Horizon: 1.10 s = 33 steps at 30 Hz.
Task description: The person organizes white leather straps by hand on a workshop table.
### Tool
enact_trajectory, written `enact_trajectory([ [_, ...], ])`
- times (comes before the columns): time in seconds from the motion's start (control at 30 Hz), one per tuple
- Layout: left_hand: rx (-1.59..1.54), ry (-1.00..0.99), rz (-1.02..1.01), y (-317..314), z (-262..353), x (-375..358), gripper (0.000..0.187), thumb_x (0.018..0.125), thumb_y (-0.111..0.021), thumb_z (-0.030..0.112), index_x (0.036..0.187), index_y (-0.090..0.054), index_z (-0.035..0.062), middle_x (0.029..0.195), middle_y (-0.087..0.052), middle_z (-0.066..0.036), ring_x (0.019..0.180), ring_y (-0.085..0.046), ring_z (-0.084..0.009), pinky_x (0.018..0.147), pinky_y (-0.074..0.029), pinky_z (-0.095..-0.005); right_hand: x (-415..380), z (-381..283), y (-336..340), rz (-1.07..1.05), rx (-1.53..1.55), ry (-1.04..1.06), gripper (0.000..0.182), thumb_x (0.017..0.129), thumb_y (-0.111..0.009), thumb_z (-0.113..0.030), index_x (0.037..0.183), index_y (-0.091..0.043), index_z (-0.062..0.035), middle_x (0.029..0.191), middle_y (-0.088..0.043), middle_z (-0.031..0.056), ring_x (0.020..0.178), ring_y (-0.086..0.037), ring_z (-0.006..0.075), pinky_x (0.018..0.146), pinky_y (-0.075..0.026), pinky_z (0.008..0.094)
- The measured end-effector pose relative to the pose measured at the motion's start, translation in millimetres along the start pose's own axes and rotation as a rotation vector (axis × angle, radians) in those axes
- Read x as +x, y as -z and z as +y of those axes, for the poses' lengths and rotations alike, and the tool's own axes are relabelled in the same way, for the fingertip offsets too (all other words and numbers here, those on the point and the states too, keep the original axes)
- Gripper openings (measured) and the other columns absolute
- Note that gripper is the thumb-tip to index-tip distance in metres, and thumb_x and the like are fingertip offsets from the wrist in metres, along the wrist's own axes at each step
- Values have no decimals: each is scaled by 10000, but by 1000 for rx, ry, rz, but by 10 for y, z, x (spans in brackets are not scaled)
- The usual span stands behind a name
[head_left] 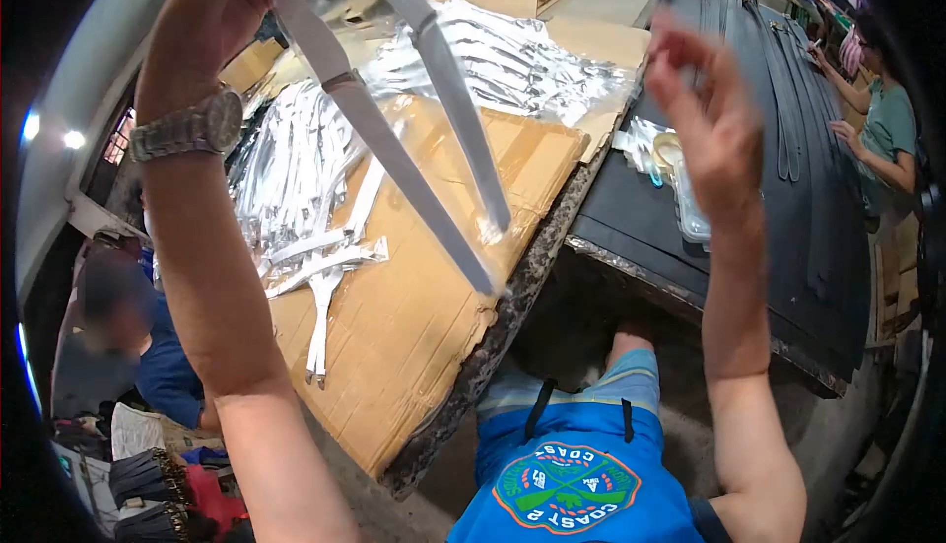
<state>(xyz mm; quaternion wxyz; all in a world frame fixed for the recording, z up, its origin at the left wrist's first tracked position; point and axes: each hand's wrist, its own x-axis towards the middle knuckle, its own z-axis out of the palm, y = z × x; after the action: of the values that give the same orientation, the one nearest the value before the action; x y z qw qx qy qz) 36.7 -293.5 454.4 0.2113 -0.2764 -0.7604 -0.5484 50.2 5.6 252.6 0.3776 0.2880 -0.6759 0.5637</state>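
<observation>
My left hand is raised at the upper left, closed on the top of a clear plastic bag holding white strap suspenders. Two strap lengths hang down from it over the cardboard. A metal-banded watch sits on the left wrist. My right hand is lifted on the right, above the dark table, blurred by motion. Its fingers are bent and apart, with nothing visible in them. On the cardboard lies a loose Y-shaped pair of white suspenders with metal clips, beside a pile of bagged suspenders.
More bagged straps are spread at the back. The dark table holds a clear plastic box, a tape roll and long black straps. A person stands at far right, another at left.
</observation>
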Motion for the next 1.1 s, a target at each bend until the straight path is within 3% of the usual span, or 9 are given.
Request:
enact_trajectory([
  [0.03,-123,60,-8,-157,-22,9,410,881,-632,96,1225,-457,-42,917,-647,-113,729,-677,-157,575,-584,-219,236,63,27,-36,-81,37,341,915,-627,-113,1243,-566,-45,1085,-616,28,938,-555,108,800,-455,227],
  [0.17,-272,188,-149,-213,-430,233,355,879,-622,125,1174,-531,-50,913,-685,-163,656,-680,-194,519,-574,-251,1352,446,-231,-86,-411,683,778,771,-771,-106,1424,-356,-31,1424,-439,198,1336,-404,291,1120,-333,462],
  [0.23,-211,313,-752,-90,-667,549,477,942,-585,304,1231,-442,-47,931,-636,-101,845,-686,-156,809,-605,-284,1690,539,-382,-158,-476,793,754,785,-758,-124,1410,-358,8,1402,-456,208,1321,-416,306,1113,-339,463],
  [0.3,-179,178,-775,-265,-949,588,574,916,-588,409,1237,-464,-51,850,-630,-88,688,-664,-130,626,-570,-231,1959,607,-523,-244,-519,847,719,807,-736,-138,1398,-363,34,1388,-463,225,1312,-423,319,1100,-350,459],
  [0.4,-247,119,-834,-474,-1163,803,731,888,-568,543,1273,-467,-71,751,-638,-106,552,-627,-130,452,-506,-225,2129,651,-542,-516,-254,616,450,869,-620,-37,1305,-514,-40,1235,-591,76,1143,-548,174,949,-471,330],
  [0.53,-171,344,-1040,-346,-865,1346,831,875,-447,710,1215,-546,-42,717,-633,-113,440,-591,-139,368,-479,-222,2245,444,-439,-806,251,-113,554,831,-631,0,1350,-440,-24,1248,-549,98,1196,-526,206,1002,-436,331],
  [0.73,-81,322,-1102,-168,-714,2032,796,911,-319,708,1191,-581,10,823,-626,-74,600,-634,-84,492,-520,-198,2699,64,-255,-609,483,-133,742,830,-675,-374,1411,-391,-10,1016,-614,59,818,-562,111,760,-453,259],
  [0.9,-528,409,-1043,-68,-847,2375,1008,794,-204,832,1120,-574,-47,818,-670,-89,549,-631,-69,453,-526,-187,3274,-185,-369,-635,773,-224,492,989,-465,-364,1266,-503,40,876,-608,118,791,-612,201,748,-516,326],
  [1.1,-329,132,-31,255,-1571,1992,707,957,-351,630,1248,-543,15,1070,-621,-120,953,-636,-149,835,-538,-306,3837,7,-1103,-600,828,-140,329,971,-524,-226,1174,-563,30,864,-580,77,780,-566,163,709,-497,288],
])
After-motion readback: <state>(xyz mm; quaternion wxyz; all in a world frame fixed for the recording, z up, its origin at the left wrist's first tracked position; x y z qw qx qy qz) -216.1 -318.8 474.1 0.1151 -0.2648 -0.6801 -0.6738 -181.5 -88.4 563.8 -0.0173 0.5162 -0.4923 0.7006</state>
